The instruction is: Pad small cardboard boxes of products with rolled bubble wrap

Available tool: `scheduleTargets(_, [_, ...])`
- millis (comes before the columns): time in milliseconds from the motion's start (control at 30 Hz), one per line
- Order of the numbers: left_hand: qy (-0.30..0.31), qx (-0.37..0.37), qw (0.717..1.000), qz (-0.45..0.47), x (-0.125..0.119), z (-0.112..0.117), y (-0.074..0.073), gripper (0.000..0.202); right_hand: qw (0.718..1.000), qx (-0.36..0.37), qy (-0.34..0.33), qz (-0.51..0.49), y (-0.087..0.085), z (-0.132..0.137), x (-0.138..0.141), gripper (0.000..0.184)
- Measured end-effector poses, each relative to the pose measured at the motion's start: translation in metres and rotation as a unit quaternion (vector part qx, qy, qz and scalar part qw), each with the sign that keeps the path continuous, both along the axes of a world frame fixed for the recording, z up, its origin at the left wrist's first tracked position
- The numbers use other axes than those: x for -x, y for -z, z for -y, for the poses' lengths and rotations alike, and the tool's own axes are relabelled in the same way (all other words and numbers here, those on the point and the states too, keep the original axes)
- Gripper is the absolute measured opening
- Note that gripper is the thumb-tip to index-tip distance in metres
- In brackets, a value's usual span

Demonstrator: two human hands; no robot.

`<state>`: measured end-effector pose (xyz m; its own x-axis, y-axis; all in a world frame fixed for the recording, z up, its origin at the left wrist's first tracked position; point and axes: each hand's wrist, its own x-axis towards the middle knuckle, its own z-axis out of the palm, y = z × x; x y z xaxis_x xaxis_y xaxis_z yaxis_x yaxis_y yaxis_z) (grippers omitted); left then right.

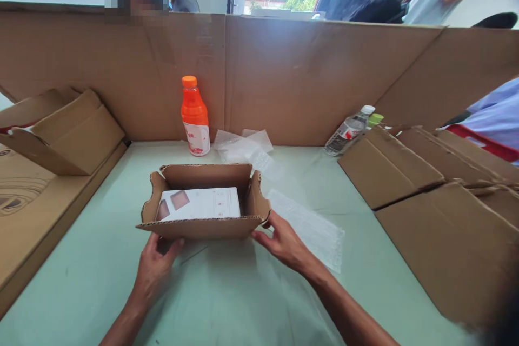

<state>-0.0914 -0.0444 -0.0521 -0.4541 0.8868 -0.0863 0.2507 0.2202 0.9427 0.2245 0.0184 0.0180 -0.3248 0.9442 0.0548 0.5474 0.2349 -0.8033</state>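
So both hands are on this small open cardboard box [211,228] — it's over the middle of the pale green table [243,297], with a white printed box [203,204] lying inside, a gap showing at its right end. The right hand [285,239] has hold of the near right corner, thumb low on the front and fingers round the side. The left hand [156,265] is half open at the near left bottom edge, thumb and fingers apart (fingertips partly hidden, so I can't tell how firmly it's gripping).

Just right of that is a flat sheet of bubble wrap [312,227], with more crumpled clear wrap [239,146] on the far side. An orange bottle [195,119] stands upright against the cardboard wall [292,81] — and far right, a clear bottle [348,134] leans over beside some bigger brown cartons [405,167]. Another brown carton [77,135] sits far left.
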Motion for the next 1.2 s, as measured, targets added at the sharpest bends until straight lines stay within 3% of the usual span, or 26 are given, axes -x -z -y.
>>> scheduleTargets(100, [0.025, -0.038, 0.999, -0.012, -0.014, -0.025, -0.007, 0.05, 0.999, -0.013, 0.044, -0.008, 0.015, -0.024, 0.022, 0.024])
scheduleTargets(200, [0.054, -0.091, 0.994, 0.002, -0.03, -0.067, -0.013, 0.043, 0.995, -0.032, 0.095, -0.019, 0.024, -0.06, 0.018, 0.025])
scheduleTargets(333, [0.082, -0.113, 0.99, 0.021, -0.046, -0.13, -0.014, 0.045, 0.993, -0.041, 0.11, -0.028, 0.028, -0.102, 0.007, 0.033])
scheduleTargets(400, [0.09, -0.116, 0.989, 0.027, -0.05, -0.151, -0.013, 0.047, 0.993, -0.045, 0.104, -0.035, 0.029, -0.112, 0.004, 0.041])
scheduleTargets(467, [0.091, -0.115, 0.989, 0.031, -0.05, -0.157, -0.01, 0.048, 0.993, -0.048, 0.096, -0.042, 0.03, -0.11, -0.001, 0.05])
scheduleTargets(567, [0.094, -0.103, 0.99, 0.037, -0.045, -0.13, -0.002, 0.054, 0.992, -0.076, 0.101, -0.017, 0.034, -0.084, -0.024, 0.051])
scheduleTargets(733, [0.097, -0.054, 0.993, 0.032, -0.042, -0.022, 0.019, 0.056, 0.972, -0.142, 0.102, 0.16, 0.059, -0.018, -0.071, 0.043])
scheduleTargets(833, [0.14, -0.04, 0.989, -0.004, -0.049, 0.029, 0.024, 0.043, 0.954, -0.168, 0.096, 0.231, 0.075, 0.004, -0.073, 0.036])
scheduleTargets(900, [0.168, -0.05, 0.984, -0.019, -0.054, 0.046, 0.022, 0.039, 0.946, -0.204, 0.1, 0.23, 0.077, 0.012, -0.063, 0.025])
scheduleTargets(967, [0.182, -0.051, 0.982, -0.018, -0.056, 0.052, 0.018, 0.038, 0.946, -0.234, 0.1, 0.203, 0.069, 0.02, -0.048, 0.025])
scheduleTargets(1067, [0.193, -0.037, 0.98, -0.014, -0.054, 0.055, 0.007, 0.047, 0.96, -0.249, 0.05, 0.117, 0.041, 0.044, -0.022, 0.025])
scheduleTargets(1200, [0.191, -0.073, 0.977, -0.056, -0.051, 0.057, -0.017, 0.086, 0.985, -0.154, -0.047, -0.056, -0.015, 0.083, 0.005, 0.023])
